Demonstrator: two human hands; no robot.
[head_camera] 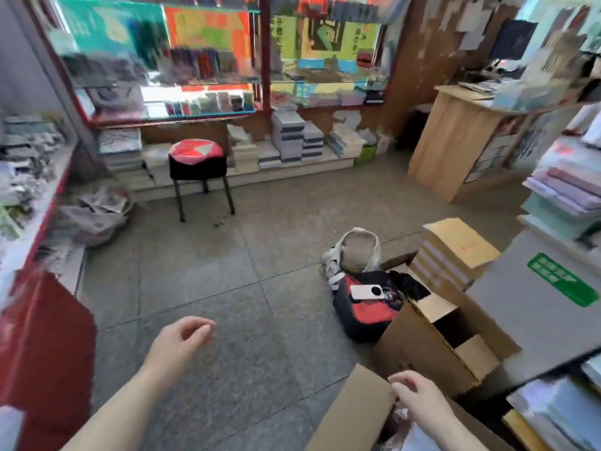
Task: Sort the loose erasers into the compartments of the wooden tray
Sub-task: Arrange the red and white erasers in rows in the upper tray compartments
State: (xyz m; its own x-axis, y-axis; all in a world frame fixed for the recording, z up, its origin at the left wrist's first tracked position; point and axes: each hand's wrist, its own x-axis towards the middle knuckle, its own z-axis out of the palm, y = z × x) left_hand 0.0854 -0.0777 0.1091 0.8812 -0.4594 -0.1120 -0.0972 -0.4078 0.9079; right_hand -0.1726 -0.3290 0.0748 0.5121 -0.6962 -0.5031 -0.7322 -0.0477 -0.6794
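Observation:
No erasers and no wooden tray show in the head view, which is blurred. My left hand (182, 340) hangs over the tiled floor at the lower left, fingers loosely curled and holding nothing. My right hand (419, 397) is at the lower right, over the opening of a cardboard box (354, 408), its fingers bent beside the box flap. Whether it touches the flap or holds anything I cannot tell. Something pale and crumpled lies in the box under that hand.
A second open cardboard box (422, 346) stands to the right, with a black and red bag (364, 307) carrying a white phone, and a pale tote bag behind. A red-topped stool (197, 164) stands ahead. Book stacks and shelves line both sides; a wooden counter is at the right.

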